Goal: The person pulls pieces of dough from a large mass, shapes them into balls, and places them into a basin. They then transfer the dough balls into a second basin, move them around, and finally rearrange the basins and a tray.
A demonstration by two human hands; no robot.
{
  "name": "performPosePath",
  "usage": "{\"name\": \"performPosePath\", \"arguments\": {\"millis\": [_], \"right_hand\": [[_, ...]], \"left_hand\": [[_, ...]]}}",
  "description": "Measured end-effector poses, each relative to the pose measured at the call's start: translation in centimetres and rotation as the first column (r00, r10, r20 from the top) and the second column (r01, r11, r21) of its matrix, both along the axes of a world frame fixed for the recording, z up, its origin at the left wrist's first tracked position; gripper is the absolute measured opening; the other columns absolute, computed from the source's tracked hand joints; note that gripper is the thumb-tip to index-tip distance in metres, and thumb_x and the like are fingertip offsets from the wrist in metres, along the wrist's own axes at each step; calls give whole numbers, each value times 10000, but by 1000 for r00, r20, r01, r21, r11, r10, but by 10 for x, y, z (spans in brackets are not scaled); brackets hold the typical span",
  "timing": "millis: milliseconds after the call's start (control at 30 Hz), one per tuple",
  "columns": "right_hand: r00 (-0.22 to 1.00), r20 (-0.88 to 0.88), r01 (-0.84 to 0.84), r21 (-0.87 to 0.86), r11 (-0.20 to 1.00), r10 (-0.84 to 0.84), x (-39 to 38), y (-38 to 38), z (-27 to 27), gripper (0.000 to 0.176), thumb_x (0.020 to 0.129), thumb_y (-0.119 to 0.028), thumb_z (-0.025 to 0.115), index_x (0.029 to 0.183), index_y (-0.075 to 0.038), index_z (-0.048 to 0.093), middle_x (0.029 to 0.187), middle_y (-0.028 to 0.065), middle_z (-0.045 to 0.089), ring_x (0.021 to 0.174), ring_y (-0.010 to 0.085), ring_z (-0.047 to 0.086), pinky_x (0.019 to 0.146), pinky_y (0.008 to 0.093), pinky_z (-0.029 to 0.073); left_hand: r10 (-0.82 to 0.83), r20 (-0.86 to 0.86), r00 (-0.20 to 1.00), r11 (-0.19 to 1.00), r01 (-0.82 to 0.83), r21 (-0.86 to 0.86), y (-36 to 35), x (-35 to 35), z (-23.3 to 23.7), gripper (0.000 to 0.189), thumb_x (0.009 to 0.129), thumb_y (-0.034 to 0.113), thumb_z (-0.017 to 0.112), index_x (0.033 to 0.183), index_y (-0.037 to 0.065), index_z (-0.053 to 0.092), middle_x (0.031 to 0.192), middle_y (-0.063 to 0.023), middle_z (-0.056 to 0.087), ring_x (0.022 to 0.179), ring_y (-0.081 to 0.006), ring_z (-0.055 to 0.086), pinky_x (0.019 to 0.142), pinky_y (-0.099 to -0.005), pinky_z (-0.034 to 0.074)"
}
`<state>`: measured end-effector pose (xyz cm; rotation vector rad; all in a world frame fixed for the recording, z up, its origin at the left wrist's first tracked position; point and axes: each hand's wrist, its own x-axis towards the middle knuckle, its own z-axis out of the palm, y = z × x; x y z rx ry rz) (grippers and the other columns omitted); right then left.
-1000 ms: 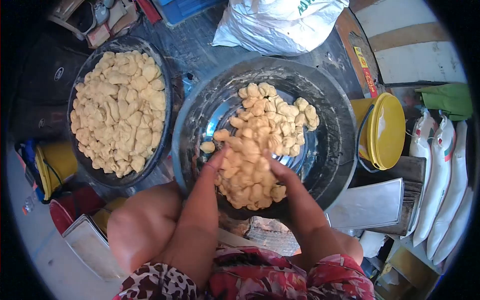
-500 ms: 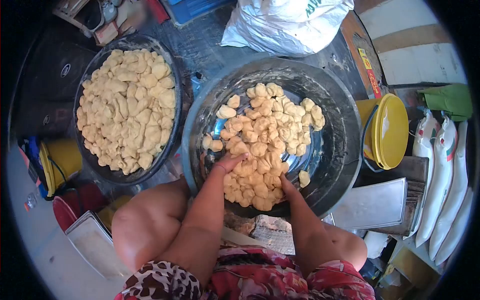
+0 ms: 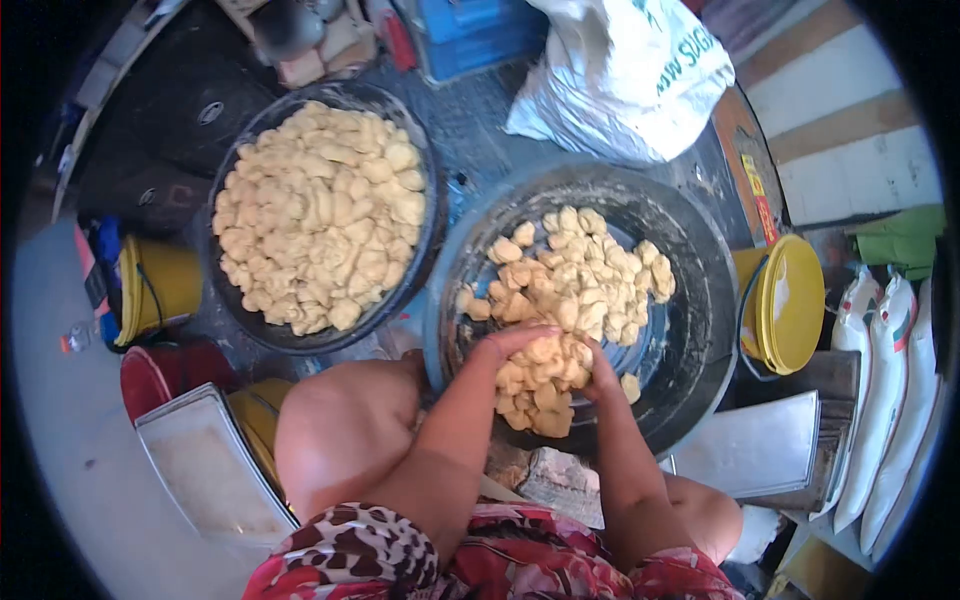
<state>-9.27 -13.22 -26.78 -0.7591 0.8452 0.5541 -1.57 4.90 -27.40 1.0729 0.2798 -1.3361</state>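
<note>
Between my two hands is a heap of pale dough pieces (image 3: 545, 375), lifted toward me inside a large dark round tub (image 3: 700, 370). My left hand (image 3: 518, 342) lies along the far left side of the heap, fingers stretched over it. On the right side, my right hand (image 3: 600, 370) cups the dough with its fingers partly hidden. Beyond my hands, more loose dough lumps (image 3: 590, 265) rest on the tub's bottom. One lone dough piece (image 3: 630, 388) sits just right of my right hand.
A second dark tub (image 3: 425, 140) on the left is heaped with dough lumps. Behind stand a white sack (image 3: 625, 90) and a blue crate (image 3: 475, 40). Yellow buckets (image 3: 795, 305) flank the tubs. Metal trays (image 3: 750, 445) and filled white sacks (image 3: 890, 400) stand at the right.
My hands have come closer together and gathered dough from the near part of the pile between them. The whole view has shifted, so the tubs appear farther right and lower.
</note>
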Motion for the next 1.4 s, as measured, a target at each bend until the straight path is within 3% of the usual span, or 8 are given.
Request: {"name": "performPosePath", "arguments": {"millis": [367, 633, 733, 833, 967, 1267, 1333, 1400], "right_hand": [[875, 467, -61, -151, 987, 126, 157, 81, 166, 462, 889, -366, 449, 1220, -44, 442, 1157, 125, 534, 1019, 227, 551, 858, 353, 465], [695, 286, -471, -513, 718, 660, 261, 233, 180, 362, 864, -359, 489, 1085, -74, 519, 972, 52, 573, 810, 168, 572, 662, 308, 496], [529, 369, -249, -793, 556, 764, 263, 220, 164, 298, 769, -297, 615, 847, -10, 619, 721, 72, 599, 648, 147, 577, 565, 275, 462], [724, 486, -50, -670, 740, 489, 234, 147, 131, 223, 799, -243, 597, 895, -43, 612, 729, 29, 578, 597, 125, 535, 528, 249, 442], [971, 208, 100, -797, 595, 115, 142, -12, 25, 416, 854, -267, 508, 1227, -96, 437, 1179, 71, 500, 1026, 221, 514, 804, 355, 437], [915, 274, 377, -314, 871, -297, 62, -137, -126, 729, 801, -506, 525, 1337, -69, 298, 1182, 134, 505, 1016, 278, 528, 869, 417, 419], [908, -406, -383, -904, 188, -102, 103, -142, -154, 870, 713, -625, 552, 1317, -38, 333, 1229, 189, 466, 1126, 282, 471, 921, 430, 381], [944, -316, -303, -944, -133, 97, 116, -97, -110, 835, 695, -544, 619, 1278, 5, 382, 1221, 224, 470, 1124, 330, 465, 934, 420, 358]], "left_hand": [[477, 658, 583, 877, -364, -313, 83, 112, 166, 325, 804, 259, 619, 1011, 13, 577, 937, -33, 593, 837, -123, 535, 770, -267, 441], [148, 989, -8, -175, -984, 18, 158, 131, 181, 750, 752, 413, 632, 1270, -50, 349, 1277, -309, 329, 1226, -425, 280, 1007, -418, 264], [-51, 994, -98, 30, -995, -96, 128, 141, 143, 650, 767, 359, 632, 1230, -37, 406, 1169, -252, 455, 1118, -353, 425, 926, -402, 358], [781, 605, 159, 482, -768, -421, 79, 141, 132, 229, 812, 191, 594, 923, -7, 565, 879, -99, 587, 755, -143, 542, 693, -287, 452], [197, 887, 419, 955, -287, -76, 27, 126, 71, 301, 802, 303, 576, 925, 29, 600, 831, -110, 636, 757, -227, 602, 693, -341, 470], [11, 560, 829, 658, -427, 620, 24, 47, -85, 578, 778, 447, 563, 1169, 27, 496, 1244, -209, 458, 1118, -314, 469, 940, -392, 360], [67, 638, 767, 641, -523, 562, 26, 51, -72, 542, 815, 429, 525, 1173, 25, 484, 1219, -176, 489, 1099, -294, 478, 940, -372, 358], [309, 442, 842, 837, -461, 295, 31, 64, -110, 560, 836, 421, 501, 1224, 23, 434, 1240, -164, 478, 1149, -286, 440, 968, -368, 333]]}}
